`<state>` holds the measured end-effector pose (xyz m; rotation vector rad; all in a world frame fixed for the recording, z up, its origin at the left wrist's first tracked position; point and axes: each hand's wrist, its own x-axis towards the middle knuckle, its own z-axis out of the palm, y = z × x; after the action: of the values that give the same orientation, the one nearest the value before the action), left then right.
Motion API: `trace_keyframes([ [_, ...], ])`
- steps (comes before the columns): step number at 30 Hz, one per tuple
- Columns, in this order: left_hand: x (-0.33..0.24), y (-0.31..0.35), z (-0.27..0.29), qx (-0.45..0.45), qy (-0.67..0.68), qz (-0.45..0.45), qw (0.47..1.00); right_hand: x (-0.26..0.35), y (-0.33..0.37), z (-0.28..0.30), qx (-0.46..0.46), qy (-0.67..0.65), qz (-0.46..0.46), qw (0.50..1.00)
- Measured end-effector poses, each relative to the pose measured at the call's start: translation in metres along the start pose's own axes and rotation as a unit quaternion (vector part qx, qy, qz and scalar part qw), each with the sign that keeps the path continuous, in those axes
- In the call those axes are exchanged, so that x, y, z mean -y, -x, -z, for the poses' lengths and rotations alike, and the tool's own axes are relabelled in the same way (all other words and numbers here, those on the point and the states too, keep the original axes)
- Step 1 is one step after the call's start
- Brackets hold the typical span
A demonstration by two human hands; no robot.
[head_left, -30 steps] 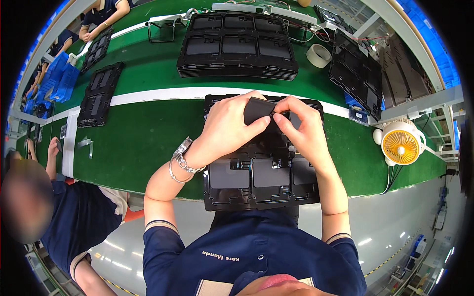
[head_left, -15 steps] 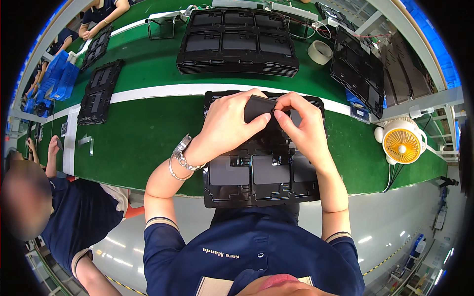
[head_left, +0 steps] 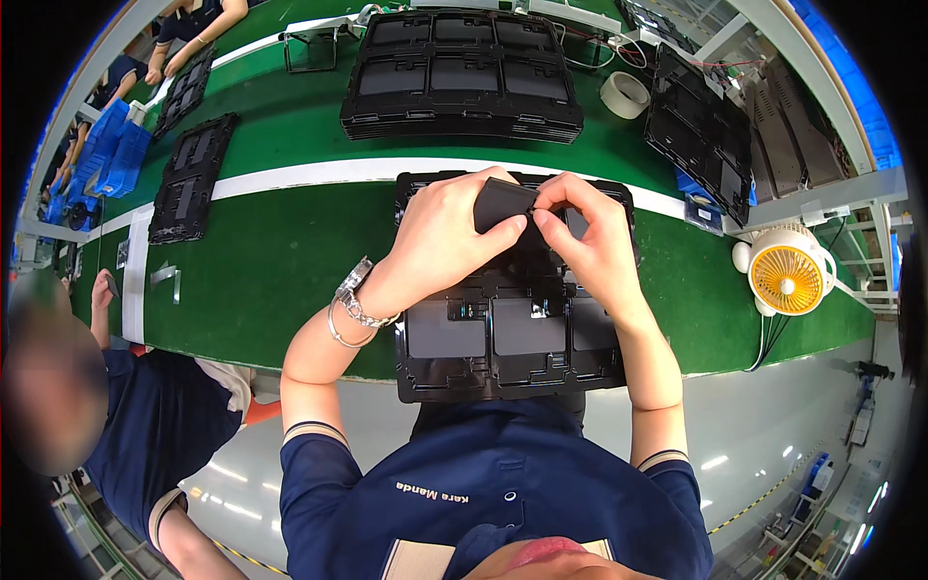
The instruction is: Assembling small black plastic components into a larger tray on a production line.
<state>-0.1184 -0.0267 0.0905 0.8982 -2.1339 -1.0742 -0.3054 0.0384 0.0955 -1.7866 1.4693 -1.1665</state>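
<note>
A black tray [head_left: 512, 372] lies on the green table [head_left: 290, 280], its 6 o'clock edge sticking out past the table. Over the tray's 12 o'clock half, the left hand [head_left: 445, 224] holds a dark flat piece [head_left: 501, 205] between thumb and fingers. The right hand [head_left: 592, 232] pinches that piece at its 3 o'clock corner. From the tray, a white and yellow fan [head_left: 787, 275] stands at 3 o'clock, a second black tray [head_left: 196, 175] lies at 10 o'clock, and a pile of black trays [head_left: 454, 124] sits at 12 o'clock.
</note>
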Motion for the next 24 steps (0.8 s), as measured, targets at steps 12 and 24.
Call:
trace_keyframes([
  [12, 0.008, -0.003, -0.001, -0.003, 0.048, -0.004, 0.999, -0.009, -0.002, 0.003, 0.042, -0.131, -0.074, 0.988],
  [24, 0.017, -0.004, -0.006, -0.014, 0.138, -0.006, 0.99, -0.007, -0.002, -0.003, 0.039, -0.259, -0.135, 0.956],
])
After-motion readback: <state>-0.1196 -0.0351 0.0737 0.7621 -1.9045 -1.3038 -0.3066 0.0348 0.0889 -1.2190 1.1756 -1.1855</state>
